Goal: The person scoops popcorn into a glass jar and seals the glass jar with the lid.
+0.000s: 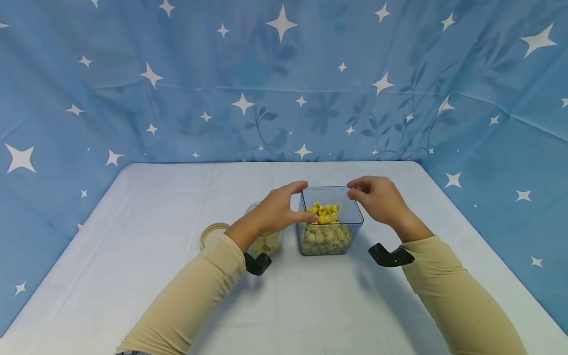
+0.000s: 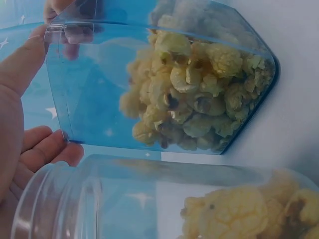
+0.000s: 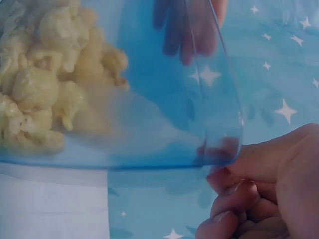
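A clear, bluish square container (image 1: 326,240) stands on the table, part filled with pale and yellow popcorn (image 2: 192,94). My left hand (image 1: 281,207) grips it at its left side, thumb over the front rim and fingers at the back corner. At the back right corner, my right hand (image 1: 377,197) pinches the narrow end of a pale, blurred spoon (image 3: 149,117) that slants down to the popcorn inside. Under my left forearm stands a clear screw-neck jar (image 2: 124,194) with some popcorn in it, partly hidden in the head view.
A round gold-rimmed lid (image 1: 205,236) lies left of the jar, partly behind my sleeve. White cloth covers the table (image 1: 306,305), and a blue star-patterned curtain (image 1: 275,69) hangs behind and along both sides.
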Demonstrator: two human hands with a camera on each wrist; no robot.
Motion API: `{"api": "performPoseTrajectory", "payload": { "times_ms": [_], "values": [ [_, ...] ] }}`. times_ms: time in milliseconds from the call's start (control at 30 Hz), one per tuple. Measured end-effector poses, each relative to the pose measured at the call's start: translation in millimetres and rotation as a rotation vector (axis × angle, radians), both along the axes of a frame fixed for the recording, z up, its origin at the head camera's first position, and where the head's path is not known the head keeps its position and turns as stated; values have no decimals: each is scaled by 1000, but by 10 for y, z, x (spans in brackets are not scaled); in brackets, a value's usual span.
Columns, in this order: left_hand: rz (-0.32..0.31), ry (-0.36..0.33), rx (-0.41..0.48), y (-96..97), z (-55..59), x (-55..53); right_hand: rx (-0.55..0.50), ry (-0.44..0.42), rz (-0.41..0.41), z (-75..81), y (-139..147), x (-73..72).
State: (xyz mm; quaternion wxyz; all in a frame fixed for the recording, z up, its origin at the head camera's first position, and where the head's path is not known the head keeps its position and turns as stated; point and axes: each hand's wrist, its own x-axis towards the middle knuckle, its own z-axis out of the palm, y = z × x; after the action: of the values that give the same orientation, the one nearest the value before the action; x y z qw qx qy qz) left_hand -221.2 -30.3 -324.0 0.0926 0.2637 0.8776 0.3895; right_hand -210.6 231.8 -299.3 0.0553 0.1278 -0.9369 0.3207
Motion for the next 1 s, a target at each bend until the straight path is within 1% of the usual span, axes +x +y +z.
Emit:
{"api": "performPoseTrajectory", "payload": {
  "times_ms": [200,500,733,833,1000],
  "values": [
    [0,9,-6,0,-5,4,-102,-33,-24,-45,52,-4],
    [0,10,-15,-5,-17,6,-189,-73,-50,-63,129,8],
    [-6,29,-24,1,-21,1,-216,-89,-54,-86,192,31],
    [-9,29,-22,4,-20,0,-244,-97,-58,-93,196,37],
    [2,17,-10,6,-6,4,-264,-116,-21,-134,99,37]
  ]
}}
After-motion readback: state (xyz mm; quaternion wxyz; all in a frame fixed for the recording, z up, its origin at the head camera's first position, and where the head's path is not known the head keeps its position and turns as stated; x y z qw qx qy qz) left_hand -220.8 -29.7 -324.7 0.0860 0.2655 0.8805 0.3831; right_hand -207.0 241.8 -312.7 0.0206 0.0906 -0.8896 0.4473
